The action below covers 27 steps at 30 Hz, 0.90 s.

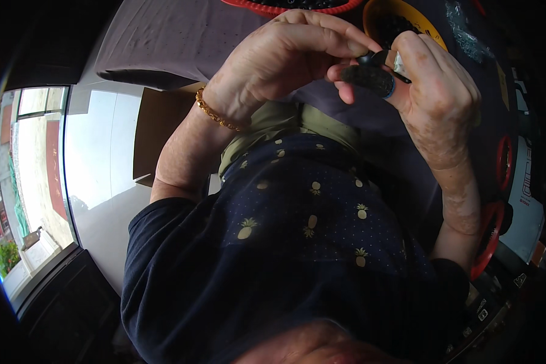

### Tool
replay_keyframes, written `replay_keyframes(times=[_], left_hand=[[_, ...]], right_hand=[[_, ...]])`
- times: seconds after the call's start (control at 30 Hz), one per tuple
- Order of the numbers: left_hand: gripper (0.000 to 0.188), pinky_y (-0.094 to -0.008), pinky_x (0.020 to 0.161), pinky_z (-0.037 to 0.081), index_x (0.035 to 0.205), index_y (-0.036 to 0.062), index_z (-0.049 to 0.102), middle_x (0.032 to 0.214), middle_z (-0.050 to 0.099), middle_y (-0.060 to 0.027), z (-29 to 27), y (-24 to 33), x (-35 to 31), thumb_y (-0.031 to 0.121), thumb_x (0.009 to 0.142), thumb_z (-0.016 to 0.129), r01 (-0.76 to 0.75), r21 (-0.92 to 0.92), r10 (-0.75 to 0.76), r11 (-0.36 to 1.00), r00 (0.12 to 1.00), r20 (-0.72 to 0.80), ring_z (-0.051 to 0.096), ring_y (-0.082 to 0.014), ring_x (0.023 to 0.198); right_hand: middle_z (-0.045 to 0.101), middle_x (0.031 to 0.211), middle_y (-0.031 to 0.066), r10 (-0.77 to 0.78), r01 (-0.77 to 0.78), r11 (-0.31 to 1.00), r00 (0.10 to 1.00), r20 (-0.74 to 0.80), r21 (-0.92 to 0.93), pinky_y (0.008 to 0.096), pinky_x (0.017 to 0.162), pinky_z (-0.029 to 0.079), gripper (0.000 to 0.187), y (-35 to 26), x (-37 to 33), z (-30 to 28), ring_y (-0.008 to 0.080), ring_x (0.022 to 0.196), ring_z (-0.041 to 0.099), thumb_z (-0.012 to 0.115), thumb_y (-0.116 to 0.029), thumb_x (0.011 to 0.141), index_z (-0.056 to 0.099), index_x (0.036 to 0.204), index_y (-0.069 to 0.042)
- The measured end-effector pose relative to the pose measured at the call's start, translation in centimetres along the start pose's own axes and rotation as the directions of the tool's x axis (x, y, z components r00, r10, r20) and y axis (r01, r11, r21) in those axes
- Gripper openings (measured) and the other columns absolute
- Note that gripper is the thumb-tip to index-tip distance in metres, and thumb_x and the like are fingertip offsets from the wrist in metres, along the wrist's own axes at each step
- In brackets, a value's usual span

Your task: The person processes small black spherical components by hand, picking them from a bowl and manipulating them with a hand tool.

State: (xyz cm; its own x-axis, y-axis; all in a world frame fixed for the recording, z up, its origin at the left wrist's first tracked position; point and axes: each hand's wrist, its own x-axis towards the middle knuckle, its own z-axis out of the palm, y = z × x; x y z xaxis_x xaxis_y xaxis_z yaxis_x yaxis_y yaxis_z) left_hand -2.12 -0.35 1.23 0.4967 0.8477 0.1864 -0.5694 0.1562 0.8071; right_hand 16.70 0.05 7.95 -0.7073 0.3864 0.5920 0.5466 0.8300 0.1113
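Observation:
Near the top of the view, both my hands meet over the edge of a dark cloth-covered table (164,42). My left hand (279,57), with a gold bracelet (207,112) at its wrist, pinches a small dark rounded piece (365,59) between thumb and fingertips. In my closed right hand (440,82) is a small knife (382,58), its short blade against the dark piece and a whitish part showing by my fingers. A dark finger guard (366,80) with a blue edge covers my right thumb. The knife's handle is mostly hidden.
Beyond my hands stand a red basket (258,8) of small black round pieces and a yellow bowl (414,12) with dark pieces inside. Crumpled bluish plastic (464,33) lies right of the bowl. Red-rimmed items (488,242) stand at the right; a cardboard box (158,124) is under the table's left.

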Motion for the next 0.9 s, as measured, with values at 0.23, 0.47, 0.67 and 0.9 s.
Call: replay_keyframes(times=[0.23,0.47,0.67,0.9], left_hand=[[0.034,-0.0311,0.065,0.053,0.107,-0.011,0.057,0.087,0.066,-0.0193,0.3,-0.2,0.0,0.01,0.081,0.05,0.0,0.006,0.0,1.0,1.0,0.005,0.064,-0.025,0.061],[0.031,-0.0288,0.066,0.053,0.106,-0.009,0.058,0.091,0.065,-0.0172,0.7,1.0,0.0,0.011,0.084,0.051,0.014,0.001,-0.014,1.0,0.996,0.086,0.065,-0.0219,0.068],[0.024,-0.0297,0.083,0.049,0.107,-0.0034,0.06,0.093,0.064,-0.0093,2.1,1.7,-0.2,0.006,0.086,0.056,0.124,-0.35,-0.121,0.929,0.992,0.033,0.06,-0.0135,0.079],[0.023,-0.0308,0.073,0.055,0.104,-0.0055,0.061,0.09,0.065,-0.0123,2.8,0.0,0.4,0.009,0.088,0.054,-0.145,0.003,0.145,0.989,0.985,-0.094,0.064,-0.0165,0.076]], right_hand=[[0.048,0.058,0.0019,-0.005,0.005,1.0,1.0,-0.008,-0.009,0.0277,0.047,0.043,0.035,-0.3,0.0,0.0,0.0174,0.052,0.054,0.071,-0.034,0.071,0.05,0.07,-0.005],[0.049,0.059,0.0019,-0.015,0.018,0.998,0.999,0.045,-0.059,0.0275,0.047,0.044,0.032,0.0,-0.5,-0.2,0.0173,0.052,0.054,0.071,-0.031,0.072,0.054,0.076,-0.005],[0.059,0.069,0.004,0.025,-0.021,0.999,0.989,-0.148,0.03,0.0264,0.052,0.048,0.041,1.0,-1.1,0.2,0.0178,0.06,0.06,0.068,-0.039,0.073,0.056,0.09,-0.003],[0.056,0.067,0.0014,0.084,-0.084,0.996,0.992,-0.092,0.014,0.0269,0.048,0.047,0.038,-0.1,-0.3,-0.2,0.0151,0.057,0.058,0.071,-0.037,0.07,0.056,0.085,-0.005]])
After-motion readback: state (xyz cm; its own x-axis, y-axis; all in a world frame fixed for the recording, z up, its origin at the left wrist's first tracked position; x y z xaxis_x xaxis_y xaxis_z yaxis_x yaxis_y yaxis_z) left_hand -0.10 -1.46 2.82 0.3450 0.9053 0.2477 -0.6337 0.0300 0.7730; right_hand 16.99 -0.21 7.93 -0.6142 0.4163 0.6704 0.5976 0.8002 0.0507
